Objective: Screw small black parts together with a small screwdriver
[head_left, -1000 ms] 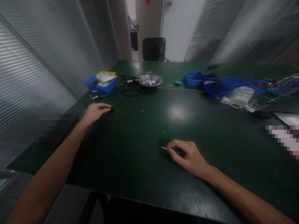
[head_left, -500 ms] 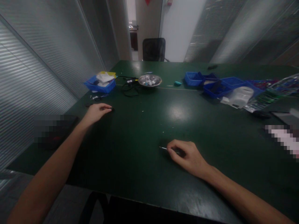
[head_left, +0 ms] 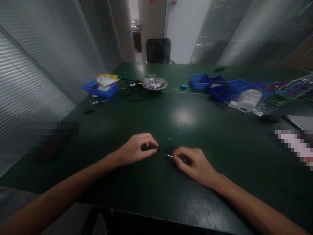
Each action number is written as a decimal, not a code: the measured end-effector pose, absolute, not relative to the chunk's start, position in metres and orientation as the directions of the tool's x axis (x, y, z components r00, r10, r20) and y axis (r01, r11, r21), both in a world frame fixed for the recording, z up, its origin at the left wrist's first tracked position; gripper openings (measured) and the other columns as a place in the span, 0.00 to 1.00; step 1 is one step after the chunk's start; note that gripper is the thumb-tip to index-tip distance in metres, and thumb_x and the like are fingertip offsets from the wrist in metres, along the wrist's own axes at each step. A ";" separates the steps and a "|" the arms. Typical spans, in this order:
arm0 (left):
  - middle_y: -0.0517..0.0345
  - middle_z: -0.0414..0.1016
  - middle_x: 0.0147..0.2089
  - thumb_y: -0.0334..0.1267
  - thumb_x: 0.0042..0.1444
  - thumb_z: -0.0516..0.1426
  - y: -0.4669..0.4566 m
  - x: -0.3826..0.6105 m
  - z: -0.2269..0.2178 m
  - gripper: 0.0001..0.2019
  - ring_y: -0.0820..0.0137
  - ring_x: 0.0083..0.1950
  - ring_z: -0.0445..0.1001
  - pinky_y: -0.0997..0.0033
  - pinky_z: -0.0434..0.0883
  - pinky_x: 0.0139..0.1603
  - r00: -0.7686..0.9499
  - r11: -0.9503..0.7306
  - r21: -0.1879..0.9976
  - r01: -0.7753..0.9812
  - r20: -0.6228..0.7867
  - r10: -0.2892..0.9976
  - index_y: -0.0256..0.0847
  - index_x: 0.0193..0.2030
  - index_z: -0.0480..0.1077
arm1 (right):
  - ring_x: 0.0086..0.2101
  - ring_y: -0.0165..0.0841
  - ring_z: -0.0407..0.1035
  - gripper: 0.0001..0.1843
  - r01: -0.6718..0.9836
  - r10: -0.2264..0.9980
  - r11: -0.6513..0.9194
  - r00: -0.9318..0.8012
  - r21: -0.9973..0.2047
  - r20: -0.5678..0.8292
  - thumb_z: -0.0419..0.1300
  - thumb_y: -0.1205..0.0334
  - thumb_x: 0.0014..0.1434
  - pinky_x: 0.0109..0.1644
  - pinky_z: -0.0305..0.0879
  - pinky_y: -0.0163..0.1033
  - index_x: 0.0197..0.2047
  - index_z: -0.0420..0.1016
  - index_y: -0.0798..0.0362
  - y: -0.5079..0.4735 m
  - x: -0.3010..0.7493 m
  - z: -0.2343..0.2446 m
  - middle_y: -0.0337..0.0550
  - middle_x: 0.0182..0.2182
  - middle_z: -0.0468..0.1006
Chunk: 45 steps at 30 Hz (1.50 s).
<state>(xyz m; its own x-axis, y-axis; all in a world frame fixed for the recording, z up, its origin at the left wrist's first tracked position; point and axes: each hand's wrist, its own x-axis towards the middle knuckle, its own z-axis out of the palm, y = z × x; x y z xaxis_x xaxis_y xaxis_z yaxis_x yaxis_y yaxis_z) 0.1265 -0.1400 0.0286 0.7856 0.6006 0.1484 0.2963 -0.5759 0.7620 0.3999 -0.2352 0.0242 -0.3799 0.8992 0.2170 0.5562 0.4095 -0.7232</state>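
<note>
My left hand (head_left: 138, 148) is at the middle of the dark green table (head_left: 122, 192), its thumb and fingers pinching a small dark piece (head_left: 156, 148). What kind of piece it is cannot be made out. Just to the right, my right hand (head_left: 192, 161) pinches a thin metal tool (head_left: 168, 155) whose pointed tip sticks out leftward toward that piece. A small gap separates tip and piece. The tool's handle end is hidden inside my fingers.
At the back stands a round metal dish (head_left: 154, 84) with small white parts. A blue bin (head_left: 101, 88) sits back left beside black cables (head_left: 134, 93). On the right are blue trays (head_left: 200, 81), a white plastic part (head_left: 248, 99) and a clear bottle (head_left: 281, 96).
My left hand has come from the far left of the table to the middle, carrying the small dark piece close to the metal tool. My right hand has stayed nearly still.
</note>
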 end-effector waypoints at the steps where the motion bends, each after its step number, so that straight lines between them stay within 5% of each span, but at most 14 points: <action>1: 0.51 0.78 0.47 0.42 0.65 0.62 -0.145 0.130 0.027 0.10 0.66 0.44 0.75 0.65 0.71 0.43 0.798 -0.585 0.759 0.284 0.151 0.584 0.45 0.51 0.78 | 0.27 0.29 0.71 0.08 0.560 0.899 0.410 -0.383 -0.720 0.214 0.58 0.63 0.69 0.32 0.62 0.34 0.39 0.77 0.53 -0.235 0.400 0.024 0.38 0.30 0.78; 19: 0.55 0.77 0.45 0.41 0.67 0.60 -0.157 0.138 0.021 0.08 0.64 0.47 0.72 0.63 0.64 0.50 0.873 -0.691 0.666 0.281 0.121 0.472 0.43 0.49 0.75 | 0.25 0.28 0.70 0.06 0.643 0.865 0.466 -0.475 -0.608 0.161 0.58 0.69 0.63 0.31 0.60 0.33 0.38 0.77 0.53 -0.234 0.394 0.022 0.38 0.29 0.78; 26: 0.55 0.77 0.47 0.41 0.67 0.61 -0.155 0.137 0.018 0.08 0.64 0.48 0.73 0.62 0.64 0.51 0.883 -0.694 0.671 0.263 0.123 0.454 0.43 0.50 0.75 | 0.27 0.30 0.70 0.09 0.515 0.923 0.376 -0.285 -0.770 0.260 0.57 0.62 0.69 0.33 0.63 0.34 0.38 0.77 0.53 -0.235 0.391 0.025 0.38 0.28 0.76; 39: 0.54 0.76 0.52 0.38 0.66 0.62 -0.131 0.107 0.045 0.09 0.63 0.54 0.73 0.61 0.68 0.55 0.970 -0.586 0.792 0.170 -0.031 0.239 0.51 0.52 0.78 | 0.26 0.28 0.69 0.08 0.521 0.907 0.399 -0.345 -0.754 0.242 0.58 0.63 0.69 0.31 0.62 0.34 0.38 0.77 0.53 -0.237 0.395 0.025 0.38 0.29 0.78; 45: 0.53 0.74 0.52 0.44 0.68 0.59 -0.086 0.061 0.041 0.10 0.63 0.52 0.74 0.64 0.71 0.51 0.910 -0.574 0.747 0.335 -0.099 0.403 0.51 0.53 0.79 | 0.26 0.28 0.70 0.09 0.519 0.907 0.396 -0.350 -0.758 0.234 0.57 0.63 0.69 0.32 0.62 0.34 0.38 0.77 0.53 -0.237 0.395 0.025 0.38 0.29 0.77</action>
